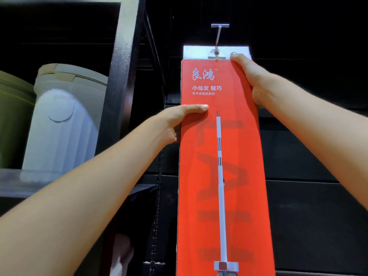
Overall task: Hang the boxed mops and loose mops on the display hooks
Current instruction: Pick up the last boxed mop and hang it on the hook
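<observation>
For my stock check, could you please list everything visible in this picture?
boxed mop: one, red, centre, white tab at the hook's tip
display hook: one, metal, top centre
shelf post: one, black, left of the box
bin: one, pale grey, shelf at left
container: one, olive green, far left
chain: one, dark, lower left of box
left hand: one, grips box's left edge
right hand: one, grips box's upper right edge
</observation>
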Motion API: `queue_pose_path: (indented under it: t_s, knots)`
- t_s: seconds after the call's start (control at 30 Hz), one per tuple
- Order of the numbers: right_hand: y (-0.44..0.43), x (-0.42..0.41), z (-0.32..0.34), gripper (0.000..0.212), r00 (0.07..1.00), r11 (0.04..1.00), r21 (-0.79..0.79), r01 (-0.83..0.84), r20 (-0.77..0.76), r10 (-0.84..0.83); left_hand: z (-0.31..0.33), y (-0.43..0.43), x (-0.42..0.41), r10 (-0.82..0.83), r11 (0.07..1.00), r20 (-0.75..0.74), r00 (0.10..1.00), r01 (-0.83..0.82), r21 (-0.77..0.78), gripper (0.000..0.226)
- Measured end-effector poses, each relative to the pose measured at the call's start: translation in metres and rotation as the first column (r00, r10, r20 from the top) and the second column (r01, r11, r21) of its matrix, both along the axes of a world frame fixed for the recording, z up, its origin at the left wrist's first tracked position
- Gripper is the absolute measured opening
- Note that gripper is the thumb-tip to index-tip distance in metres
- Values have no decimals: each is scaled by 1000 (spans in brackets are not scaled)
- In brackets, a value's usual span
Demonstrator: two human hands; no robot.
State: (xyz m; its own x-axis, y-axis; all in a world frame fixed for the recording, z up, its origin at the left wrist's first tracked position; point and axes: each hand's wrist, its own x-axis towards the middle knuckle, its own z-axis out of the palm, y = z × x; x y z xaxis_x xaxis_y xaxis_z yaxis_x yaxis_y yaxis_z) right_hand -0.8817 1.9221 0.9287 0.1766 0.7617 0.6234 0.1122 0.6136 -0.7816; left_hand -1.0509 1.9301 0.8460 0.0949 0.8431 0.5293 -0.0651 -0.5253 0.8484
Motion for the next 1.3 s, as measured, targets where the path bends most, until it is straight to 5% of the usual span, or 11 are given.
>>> queue_pose_path:
  t_s: [0.63, 0.97, 1.13, 1.3]
  knots:
    - [34, 1, -19, 40, 1000, 999, -38, -5, -6, 5, -20, 41, 7, -16, 997, 117, 993, 24, -70, 20]
    - [79, 9, -16, 39, 999, 999, -44, 5, -34, -6, -19, 92, 12, 40, 996, 157, 987, -27, -86, 53]
    - [96, 15, -15, 104, 992, 994, -48, 103, -64, -106, -23, 102, 9, 142, 989, 61, 988, -139, -43, 63]
    - [80, 4, -26, 71, 974, 976, -11, 215, -69, -216, -21, 102, 6, 119, 992, -12, 993, -120, -38, 68]
